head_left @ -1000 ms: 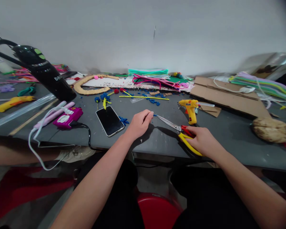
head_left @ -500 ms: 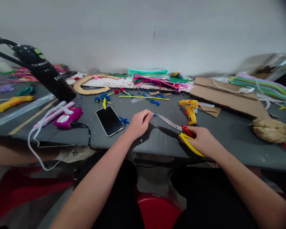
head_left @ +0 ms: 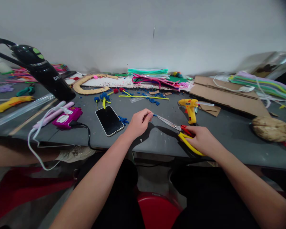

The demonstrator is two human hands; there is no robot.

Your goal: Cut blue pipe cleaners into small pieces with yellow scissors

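**Technician:** State the condition of the left hand (head_left: 138, 122).

**Instructor:** The fingers are closed in a pinch. They grip a small blue piece (head_left: 154, 115), which projects from the fingertips toward the right hand (head_left: 203, 140).

**Technician:** And the right hand?

**Instructor:** Its fingers are closed on the red and yellow handles of the scissors (head_left: 169, 122). The blades extend away from these fingers toward the left fingertips, with the points at the free end of the blue piece. The detail there is too small to tell whether the points are parted.

**Technician:** Identify the items around the left fingers.

**Instructor:** A blue cluster (head_left: 124, 120) lies just to their left, beside the edge of a phone (head_left: 109, 121). The phone lies flat, dark screen up. Beyond the fingers, a straight yellow stem (head_left: 144, 97) lies crosswise, with blue scraps (head_left: 153, 101) near it. Farther beyond is a pink bundle (head_left: 157, 82).

**Technician:** And around the right fingers?

**Instructor:** A yellow glue gun (head_left: 191, 109) lies just beyond them, nozzle to the left. Brown cardboard (head_left: 225, 95) is beyond and to the right, well apart. The gray worktop (head_left: 231, 136) carries these items, and both hands are positioned over it.
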